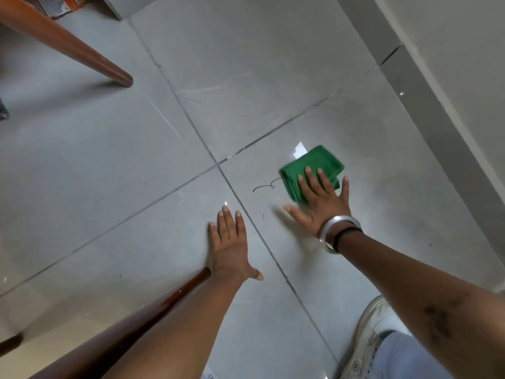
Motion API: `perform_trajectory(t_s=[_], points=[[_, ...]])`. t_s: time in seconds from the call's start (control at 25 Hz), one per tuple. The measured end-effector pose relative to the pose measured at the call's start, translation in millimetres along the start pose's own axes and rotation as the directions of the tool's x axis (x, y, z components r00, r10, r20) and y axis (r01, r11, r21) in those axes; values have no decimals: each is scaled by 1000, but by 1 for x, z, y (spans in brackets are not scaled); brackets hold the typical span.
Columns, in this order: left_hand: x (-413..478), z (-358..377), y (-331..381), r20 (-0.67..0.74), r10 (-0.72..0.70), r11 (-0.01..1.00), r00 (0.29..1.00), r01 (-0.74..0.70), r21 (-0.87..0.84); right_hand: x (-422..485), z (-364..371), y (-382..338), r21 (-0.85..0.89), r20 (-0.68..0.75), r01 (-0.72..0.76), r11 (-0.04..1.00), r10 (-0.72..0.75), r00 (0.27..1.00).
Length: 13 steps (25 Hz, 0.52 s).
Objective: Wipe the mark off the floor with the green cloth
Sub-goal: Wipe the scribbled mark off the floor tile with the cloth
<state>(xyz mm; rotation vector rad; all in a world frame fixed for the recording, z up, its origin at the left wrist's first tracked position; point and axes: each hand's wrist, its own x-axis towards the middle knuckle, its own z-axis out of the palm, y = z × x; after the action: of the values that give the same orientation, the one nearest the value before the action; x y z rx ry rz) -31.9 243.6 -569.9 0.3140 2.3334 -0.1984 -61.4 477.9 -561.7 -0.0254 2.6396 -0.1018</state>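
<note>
A folded green cloth (314, 166) lies on the grey tiled floor (109, 160). My right hand (322, 203) presses flat on its near part, fingers spread, with a silver bangle and a black band at the wrist. A thin black scribbled mark (263, 186) runs on the tile just left of the cloth, and its right end meets the cloth's edge. My left hand (231, 247) rests flat on the neighbouring tile, palm down, fingers apart, holding nothing.
A brown wooden furniture leg (76, 50) slants down at the upper left, and another (153, 305) runs along my left forearm. A grey skirting and wall (426, 91) border the right side. My white shoe (369, 337) is at the lower right.
</note>
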Motion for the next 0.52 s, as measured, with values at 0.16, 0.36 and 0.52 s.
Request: perform_trajectory(t_s=[0.16,0.36,0.52], points=[[2,2,-7,-39,25,1000,999,-25,1,-3,3,-33,-81,199,509,857,-486,851],[3,5,-10,-49,25,1000,998,-24,18,30,-8,-20,17,29,141,990,-141,990],[2,5,-8,-49,15,1000,999,-14,16,12,-8,-34,-72,179,423,903,-406,896]])
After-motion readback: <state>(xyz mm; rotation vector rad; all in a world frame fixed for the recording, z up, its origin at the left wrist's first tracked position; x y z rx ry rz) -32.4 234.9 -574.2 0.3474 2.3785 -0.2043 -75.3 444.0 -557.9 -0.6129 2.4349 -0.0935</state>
